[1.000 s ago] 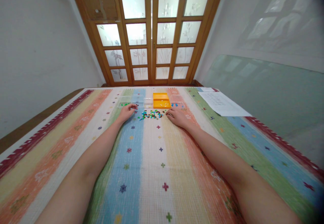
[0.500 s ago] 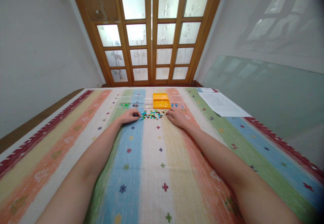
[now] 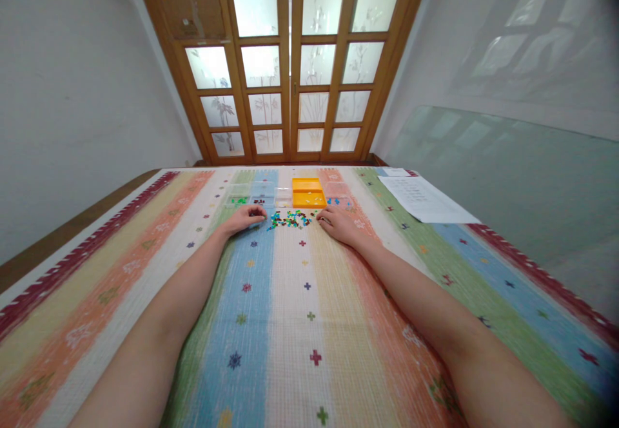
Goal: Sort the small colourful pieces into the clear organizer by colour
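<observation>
A loose pile of small beads [image 3: 293, 219] in green, blue, dark brown and other colours lies on the striped cloth between my hands. At the pile's left edge is my left hand [image 3: 243, 218], its thumb and forefinger a little apart with nothing visible between them. My right hand [image 3: 336, 223] rests at the right edge, fingers bent and close together; whatever is in them is hidden. Just behind the pile stands an orange box [image 3: 309, 185] with a few pale beads inside. Clear boxes flank it: one with green beads [image 3: 239, 201], one with dark brown beads [image 3: 259, 202], another with blue beads [image 3: 333, 202].
A striped, patterned tablecloth [image 3: 290, 325] covers the table. Printed paper sheets [image 3: 420, 199] lie at the right rear. A pale glass-like panel [image 3: 512, 183] stands along the right wall. Beyond the table are wooden doors [image 3: 290, 80] with frosted panes.
My left hand has shifted slightly up and left, away from the pile, and its thumb and forefinger show a gap. The right hand has stayed still.
</observation>
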A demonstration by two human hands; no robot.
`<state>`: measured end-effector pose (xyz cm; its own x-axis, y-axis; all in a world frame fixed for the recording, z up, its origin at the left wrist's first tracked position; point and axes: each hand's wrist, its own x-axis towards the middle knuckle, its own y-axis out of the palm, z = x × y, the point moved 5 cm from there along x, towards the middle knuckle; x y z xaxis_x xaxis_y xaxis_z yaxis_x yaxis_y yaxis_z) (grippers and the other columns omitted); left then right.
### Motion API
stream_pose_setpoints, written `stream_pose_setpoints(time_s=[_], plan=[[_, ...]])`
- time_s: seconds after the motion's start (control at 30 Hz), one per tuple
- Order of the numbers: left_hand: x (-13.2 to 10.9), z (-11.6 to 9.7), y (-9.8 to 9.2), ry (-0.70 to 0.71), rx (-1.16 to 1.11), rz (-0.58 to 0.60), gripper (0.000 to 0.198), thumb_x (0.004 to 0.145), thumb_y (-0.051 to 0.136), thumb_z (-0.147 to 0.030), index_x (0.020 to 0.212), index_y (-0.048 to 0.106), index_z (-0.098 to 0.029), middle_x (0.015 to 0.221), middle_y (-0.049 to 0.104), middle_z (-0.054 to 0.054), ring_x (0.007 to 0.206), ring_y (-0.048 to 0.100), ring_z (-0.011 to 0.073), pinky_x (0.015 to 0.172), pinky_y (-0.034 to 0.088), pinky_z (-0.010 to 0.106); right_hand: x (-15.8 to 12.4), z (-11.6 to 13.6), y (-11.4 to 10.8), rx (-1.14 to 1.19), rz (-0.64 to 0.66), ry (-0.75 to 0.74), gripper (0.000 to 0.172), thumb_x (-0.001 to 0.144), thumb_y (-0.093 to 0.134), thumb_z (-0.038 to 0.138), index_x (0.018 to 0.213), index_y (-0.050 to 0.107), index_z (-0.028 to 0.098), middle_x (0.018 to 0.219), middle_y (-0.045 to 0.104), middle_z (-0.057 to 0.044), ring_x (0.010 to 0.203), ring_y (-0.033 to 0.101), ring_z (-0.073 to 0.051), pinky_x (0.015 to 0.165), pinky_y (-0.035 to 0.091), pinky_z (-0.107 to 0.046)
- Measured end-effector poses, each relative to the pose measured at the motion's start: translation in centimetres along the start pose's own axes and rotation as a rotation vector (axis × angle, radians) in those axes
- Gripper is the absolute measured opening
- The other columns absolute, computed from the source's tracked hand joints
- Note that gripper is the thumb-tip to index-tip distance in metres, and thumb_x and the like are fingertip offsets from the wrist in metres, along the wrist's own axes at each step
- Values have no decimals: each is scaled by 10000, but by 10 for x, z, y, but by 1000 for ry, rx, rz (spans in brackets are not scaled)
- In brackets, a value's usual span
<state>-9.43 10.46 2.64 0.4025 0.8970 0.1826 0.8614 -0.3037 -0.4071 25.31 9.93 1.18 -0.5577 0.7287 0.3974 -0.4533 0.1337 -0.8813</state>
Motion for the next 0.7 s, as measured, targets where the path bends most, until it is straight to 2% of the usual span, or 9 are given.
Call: stream_pose_setpoints(time_s=[0.17, 0.3, 0.5, 0.7], plan=[[0, 6, -7, -44, -131, -125, 298, 746, 843, -383, 935, 742, -176, 939, 727, 59, 833, 651, 172, 802, 522, 300, 1, -2, 2, -5, 5, 1, 203, 1032, 554, 226, 1114, 739, 214, 1150, 699, -99, 1107, 623, -251, 979, 474, -374], [1, 14, -15, -77, -205, -238, 362, 712, 848, -406, 971, 719, -189, 934, 700, 31, 786, 630, 152, 714, 500, 263, 1, 0, 1, -7, 3, -3, 201, 1029, 559, 223, 1115, 740, 215, 1146, 702, -100, 1111, 623, -253, 988, 473, -380], [4, 31, -30, -88, -313, -417, 303, 734, 750, -362, 980, 675, -201, 750, 574, -28, 606, 492, 114, 576, 403, 237, 0, 0, 0, 5, -8, -3, 220, 1029, 549, 233, 1122, 749, 224, 1142, 702, -101, 1113, 626, -257, 995, 479, -390], [4, 47, -47, -103, -353, -630, 269, 734, 697, -314, 979, 652, -212, 695, 528, -41, 564, 477, 113, 524, 371, 224, 0, 0, 0, 8, -2, 6, 220, 1024, 550, 230, 1115, 751, 229, 1139, 699, -100, 1115, 626, -260, 991, 484, -392]])
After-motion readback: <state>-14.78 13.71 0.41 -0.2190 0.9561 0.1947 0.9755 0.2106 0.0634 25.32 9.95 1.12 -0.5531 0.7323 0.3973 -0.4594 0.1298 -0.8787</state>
